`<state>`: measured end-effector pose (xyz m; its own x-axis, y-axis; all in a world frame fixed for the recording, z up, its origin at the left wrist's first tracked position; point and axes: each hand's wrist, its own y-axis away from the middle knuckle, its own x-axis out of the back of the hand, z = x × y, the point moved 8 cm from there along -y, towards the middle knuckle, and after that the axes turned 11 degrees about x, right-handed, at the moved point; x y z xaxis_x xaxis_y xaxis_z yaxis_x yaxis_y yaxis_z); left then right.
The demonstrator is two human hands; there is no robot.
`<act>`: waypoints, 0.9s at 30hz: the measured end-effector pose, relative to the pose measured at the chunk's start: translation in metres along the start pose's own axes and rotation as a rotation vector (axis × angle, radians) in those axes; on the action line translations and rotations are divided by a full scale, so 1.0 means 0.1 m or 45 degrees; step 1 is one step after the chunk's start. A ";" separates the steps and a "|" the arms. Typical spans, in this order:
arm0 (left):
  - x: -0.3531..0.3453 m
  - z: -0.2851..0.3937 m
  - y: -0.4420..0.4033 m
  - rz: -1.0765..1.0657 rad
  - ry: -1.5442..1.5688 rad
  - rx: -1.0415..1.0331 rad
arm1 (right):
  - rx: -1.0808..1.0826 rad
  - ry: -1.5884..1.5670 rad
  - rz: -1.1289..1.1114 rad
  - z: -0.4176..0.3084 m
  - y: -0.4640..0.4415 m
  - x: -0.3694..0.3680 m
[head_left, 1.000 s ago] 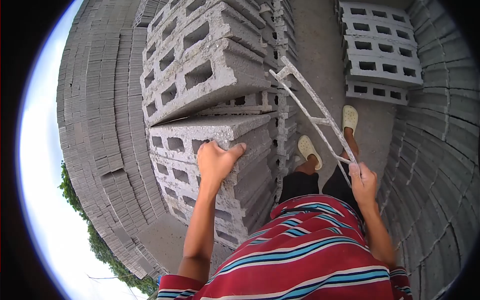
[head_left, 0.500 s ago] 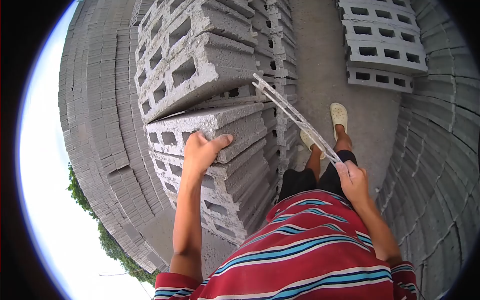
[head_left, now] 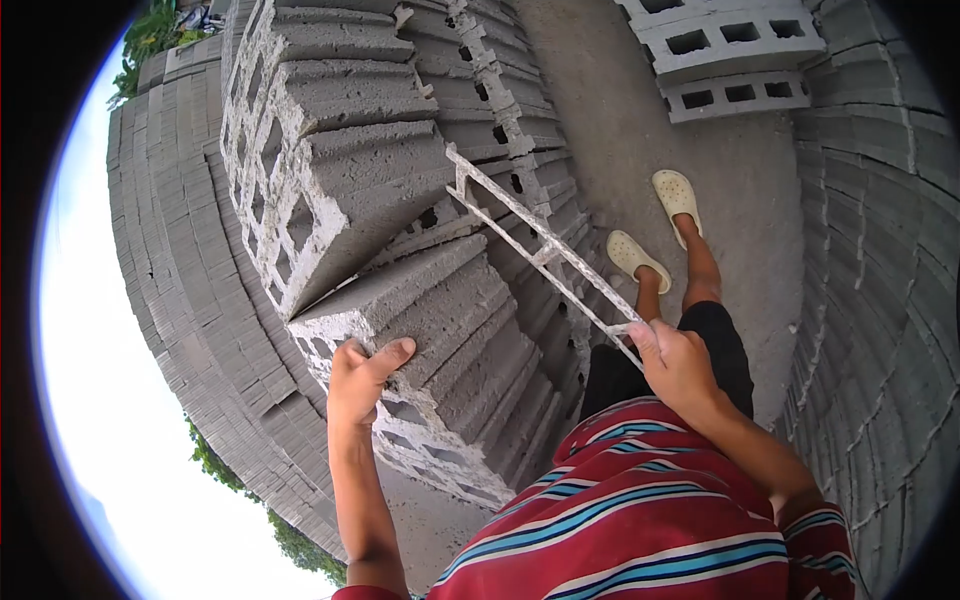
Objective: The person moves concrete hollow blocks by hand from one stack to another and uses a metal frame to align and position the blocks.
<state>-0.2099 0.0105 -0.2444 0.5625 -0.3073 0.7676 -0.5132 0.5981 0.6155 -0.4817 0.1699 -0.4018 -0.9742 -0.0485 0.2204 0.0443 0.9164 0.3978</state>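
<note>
My left hand grips the near corner of a grey hollow concrete block, its thumb on the upper face and its fingers at the holed side. Above that block, another block is tilted, with a wedge-shaped gap between the two. My right hand is closed round the lower end of a pale, crusted ladder-shaped frame. The frame slants up and left, its far end close beside the tilted block.
A smaller pile of hollow blocks stands at the upper right. Block walls rise at the far left and right. Two cream clogs are on the concrete floor between the stacks.
The view has shifted and turned relative to the stack. The frame's far end has moved left, closer to the tilted block. My left hand stays on the block's corner.
</note>
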 end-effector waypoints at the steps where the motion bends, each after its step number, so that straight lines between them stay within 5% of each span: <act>1: 0.03 -0.03 -0.03 0.018 -0.005 0.002 | -0.007 -0.013 -0.004 0.05 0.07 -0.05; 9: 0.13 -0.24 -0.24 -0.098 0.081 -0.023 | 0.053 -0.341 0.320 -0.06 0.22 0.02; 13: 0.13 -0.23 -0.23 -0.091 0.122 -0.059 | 0.156 0.036 0.136 0.07 0.24 -0.30; 19: 0.15 -0.25 -0.24 -0.098 0.120 -0.041 | 0.115 -0.374 0.402 -0.15 0.22 -0.02; 23: 0.15 -0.25 -0.23 -0.102 0.105 -0.053 | 0.174 -0.051 0.093 0.14 0.24 -0.41; 27: 0.15 -0.23 -0.26 -0.114 0.124 -0.026 | 0.113 -0.188 0.232 -0.06 0.20 -0.12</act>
<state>-0.1731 0.0074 -0.2531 0.6662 -0.2873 0.6883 -0.4453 0.5871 0.6760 -0.4678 0.1868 -0.3913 -0.9740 0.1731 0.1464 0.2088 0.9363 0.2823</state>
